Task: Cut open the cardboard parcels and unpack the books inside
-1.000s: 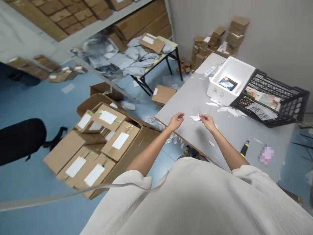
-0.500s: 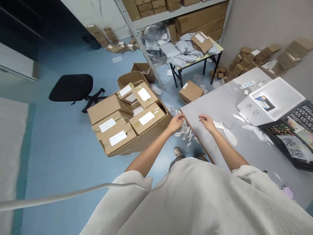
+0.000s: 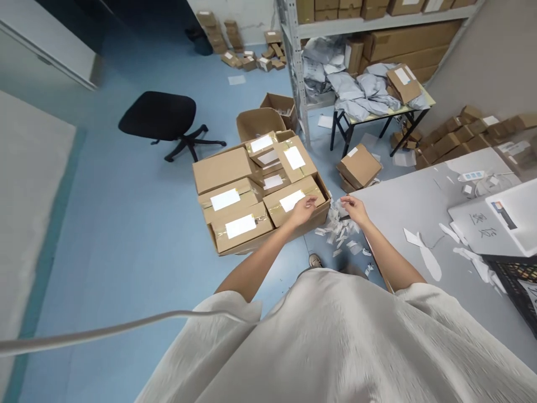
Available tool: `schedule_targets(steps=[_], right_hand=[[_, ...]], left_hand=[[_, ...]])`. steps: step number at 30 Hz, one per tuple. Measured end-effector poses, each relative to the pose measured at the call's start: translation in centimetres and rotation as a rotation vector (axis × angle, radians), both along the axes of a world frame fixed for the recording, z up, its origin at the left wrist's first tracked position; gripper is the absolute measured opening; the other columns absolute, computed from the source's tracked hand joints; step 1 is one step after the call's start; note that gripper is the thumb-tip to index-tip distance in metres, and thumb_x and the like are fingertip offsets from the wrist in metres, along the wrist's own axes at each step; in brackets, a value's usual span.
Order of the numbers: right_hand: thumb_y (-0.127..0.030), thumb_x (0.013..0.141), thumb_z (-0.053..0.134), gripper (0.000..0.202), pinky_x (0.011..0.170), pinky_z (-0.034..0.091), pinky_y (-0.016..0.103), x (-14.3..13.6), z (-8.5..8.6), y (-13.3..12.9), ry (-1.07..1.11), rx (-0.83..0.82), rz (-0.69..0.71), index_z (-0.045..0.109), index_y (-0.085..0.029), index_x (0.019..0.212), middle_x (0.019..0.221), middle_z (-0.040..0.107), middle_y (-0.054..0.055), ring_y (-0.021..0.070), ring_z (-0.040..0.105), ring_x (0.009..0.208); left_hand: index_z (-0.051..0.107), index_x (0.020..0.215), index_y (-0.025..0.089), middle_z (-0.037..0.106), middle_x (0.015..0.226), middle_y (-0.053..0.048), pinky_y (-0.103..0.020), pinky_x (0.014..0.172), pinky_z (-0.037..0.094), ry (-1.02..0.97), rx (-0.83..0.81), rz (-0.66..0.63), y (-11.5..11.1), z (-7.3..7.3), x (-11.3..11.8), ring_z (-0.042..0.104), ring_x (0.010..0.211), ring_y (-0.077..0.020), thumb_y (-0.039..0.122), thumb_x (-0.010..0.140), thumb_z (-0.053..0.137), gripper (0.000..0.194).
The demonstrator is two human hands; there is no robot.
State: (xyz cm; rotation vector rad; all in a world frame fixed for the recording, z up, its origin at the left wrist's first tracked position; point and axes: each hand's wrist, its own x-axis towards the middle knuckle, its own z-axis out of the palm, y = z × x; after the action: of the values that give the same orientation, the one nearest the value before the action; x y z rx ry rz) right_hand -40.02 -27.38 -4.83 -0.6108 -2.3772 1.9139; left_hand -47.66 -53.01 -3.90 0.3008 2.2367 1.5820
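While L hand (image 3: 305, 208) hangs over labelled box (image 3: 274, 208), R hand (image 3: 354, 209) is nr tbl (image 3: 394, 207).

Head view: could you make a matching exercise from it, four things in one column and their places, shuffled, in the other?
1. Swivel chair
2. Grey plastic parcels
3. Power strip
4. Boxes with white labels

A. Lying on the grey table
B. Packed inside the large carton
C. Standing on the blue floor
D. Piled on the small black-legged table and a shelf

Right pairs: 1-C, 2-D, 3-A, 4-B.
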Motion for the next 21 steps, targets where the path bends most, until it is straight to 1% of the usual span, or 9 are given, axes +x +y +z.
schedule_targets(steps=[4, 8, 11, 14, 17, 21], right_hand=[[-0.040, 0.080, 0.073, 0.029, 0.102, 0.065, 0.046, -2.8, 0.0, -2.2, -0.024, 0.021, 0.047, 0.082, -0.023, 0.101, 0.106, 0.086, 0.007, 0.0265, 0.078, 0.100], [-0.042, 0.081, 0.074, 0.030, 0.105, 0.065, 0.047, -5.1, -0.6, -3.2, -0.021, 0.027, 0.085, 0.083, -0.023, 0.102, 0.106, 0.087, 0.008, 0.0282, 0.079, 0.105], [-0.043, 0.081, 0.074, 0.030, 0.107, 0.064, 0.048, -7.0, -1.3, -3.3, -0.022, 0.037, 0.135, 0.084, -0.023, 0.102, 0.106, 0.087, 0.009, 0.0297, 0.080, 0.107], [-0.042, 0.082, 0.074, 0.031, 0.110, 0.063, 0.050, -9.6, -2.2, -3.2, -0.037, 0.045, 0.194, 0.085, -0.023, 0.104, 0.108, 0.088, 0.009, 0.0303, 0.080, 0.109], [-0.043, 0.084, 0.074, 0.031, 0.112, 0.063, 0.052, -12.8, -3.4, -3.0, -0.038, 0.039, 0.254, 0.085, -0.023, 0.106, 0.114, 0.088, 0.010, 0.0308, 0.081, 0.109], [-0.043, 0.086, 0.072, 0.032, 0.117, 0.060, 0.053, -17.3, -5.1, -2.7, -0.029, 0.050, 0.333, 0.085, -0.023, 0.108, 0.120, 0.087, 0.011, 0.0302, 0.081, 0.112]], left_hand=[[0.080, 0.118, 0.021, 0.083, 0.130, -0.011, -0.046, 0.114, 0.062, -0.024, -0.006, 0.066, -2.8, -0.5, -1.2, 0.079, 0.117, -0.0275, 0.025, 0.090, 0.072, 0.030], [0.079, 0.120, 0.021, 0.082, 0.134, -0.012, -0.046, 0.115, 0.060, -0.057, -0.008, 0.121, -4.2, -1.2, -2.1, 0.079, 0.118, -0.0271, 0.021, 0.090, 0.070, 0.031], [0.079, 0.121, 0.021, 0.081, 0.138, -0.012, -0.046, 0.116, 0.060, -0.085, -0.006, 0.160, -4.6, -1.9, -3.1, 0.078, 0.120, -0.0268, 0.021, 0.092, 0.068, 0.031], [0.079, 0.123, 0.021, 0.081, 0.139, -0.012, -0.045, 0.113, 0.062, -0.107, -0.002, 0.200, -4.7, -2.8, -4.6, 0.077, 0.121, -0.0265, 0.022, 0.092, 0.068, 0.033], [0.079, 0.124, 0.022, 0.081, 0.141, -0.012, -0.045, 0.113, 0.062, -0.124, -0.010, 0.269, -4.7, -3.8, -6.4, 0.077, 0.123, -0.0268, 0.022, 0.091, 0.069, 0.034], [0.079, 0.123, 0.022, 0.081, 0.139, -0.012, -0.048, 0.116, 0.061, -0.146, -0.034, 0.346, -4.5, -5.5, -8.9, 0.077, 0.124, -0.0276, 0.022, 0.089, 0.069, 0.035]])
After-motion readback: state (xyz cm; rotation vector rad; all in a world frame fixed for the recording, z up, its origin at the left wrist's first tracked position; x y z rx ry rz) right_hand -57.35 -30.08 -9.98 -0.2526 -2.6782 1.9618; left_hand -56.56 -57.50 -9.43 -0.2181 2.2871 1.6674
